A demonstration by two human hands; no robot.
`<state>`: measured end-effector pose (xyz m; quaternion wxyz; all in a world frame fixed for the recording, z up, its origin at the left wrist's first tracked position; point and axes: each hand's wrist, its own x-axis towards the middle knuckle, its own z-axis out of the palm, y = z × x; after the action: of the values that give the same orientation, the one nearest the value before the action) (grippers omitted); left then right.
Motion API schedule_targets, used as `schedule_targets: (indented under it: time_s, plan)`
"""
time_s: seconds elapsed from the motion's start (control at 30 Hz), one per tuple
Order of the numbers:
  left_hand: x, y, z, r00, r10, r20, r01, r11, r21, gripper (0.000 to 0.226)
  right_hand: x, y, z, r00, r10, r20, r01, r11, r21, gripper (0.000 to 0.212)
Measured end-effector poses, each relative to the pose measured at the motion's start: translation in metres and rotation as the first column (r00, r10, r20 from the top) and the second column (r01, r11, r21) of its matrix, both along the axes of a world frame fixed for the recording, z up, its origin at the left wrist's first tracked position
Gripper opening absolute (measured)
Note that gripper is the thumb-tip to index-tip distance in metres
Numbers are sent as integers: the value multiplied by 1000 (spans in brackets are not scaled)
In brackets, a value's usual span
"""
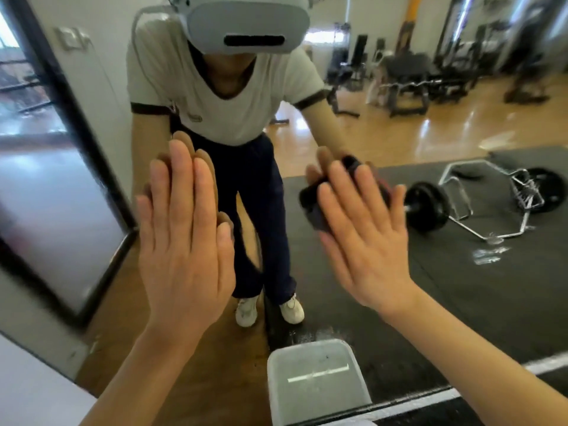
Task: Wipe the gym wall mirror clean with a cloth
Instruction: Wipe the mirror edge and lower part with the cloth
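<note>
The wall mirror fills nearly the whole view and reflects me and the gym behind. My left hand lies flat against the glass with straight fingers, meeting its own reflection. My right hand presses a dark cloth onto the glass with spread, straight fingers. Only the cloth's upper left part shows past my fingers. The frame is slightly blurred.
A white plastic bin stands at the mirror's foot, below my hands. A dark-framed door appears on the left in the reflection. Also reflected are a black mat with a barbell, a hex bar, and benches farther back.
</note>
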<state>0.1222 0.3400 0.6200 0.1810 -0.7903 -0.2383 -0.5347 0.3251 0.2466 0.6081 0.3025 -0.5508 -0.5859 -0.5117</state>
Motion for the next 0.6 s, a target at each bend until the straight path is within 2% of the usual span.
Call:
schedule_targets:
  time_s: [0.03, 0.1, 0.17, 0.2, 0.23, 0.3, 0.37, 0.4, 0.43, 0.5, 0.6]
  plan:
    - [0, -1, 1, 1000, -2, -3, 2, 1000, -6, 64, 12, -9, 4, 986, -9, -164, 18, 998, 54, 59]
    - [1, 0, 2, 1000, 3, -12, -3, 1000, -9, 65, 16, -13, 7, 881, 41, -472, 70, 974, 215, 57]
    - [1, -1, 1, 1000, 19, -14, -19, 1000, -5, 64, -12, 1, 13, 792, 76, -606, 116, 956, 271, 60]
    - [1, -1, 0, 1000, 22, -8, -22, 1000, -6, 63, -31, 11, 13, 807, 63, -587, 89, 970, 226, 61]
    - [1, -2, 0, 1000, 21, -3, -21, 1000, -12, 62, -51, 20, 12, 865, 39, -500, 41, 988, 148, 63]
    - [0, -2, 2, 1000, 12, 2, -12, 999, -29, 59, -75, 28, 3, 979, 22, -200, -23, 1000, -2, 68]
    - [-1, -3, 3, 1000, 5, 6, -5, 999, -42, 57, -63, 21, 6, 999, 40, 6, -40, 997, -72, 68]
    - [-2, -3, 2, 1000, 6, 10, -5, 999, -46, 58, -47, 15, 9, 999, 32, 29, -30, 997, -70, 68]
    - [-3, -3, 2, 1000, 6, 10, -5, 999, -48, 60, -29, 6, 14, 1000, 21, -23, -22, 999, -46, 65]
    - [-3, -3, 2, 1000, 2, 2, -2, 999, -43, 66, 8, -14, 20, 961, 35, -275, -14, 997, 77, 54]
    - [0, -1, 0, 1000, -1, 0, 1, 1000, -12, 69, 31, -22, 25, 785, 86, -613, 124, 949, 291, 54]
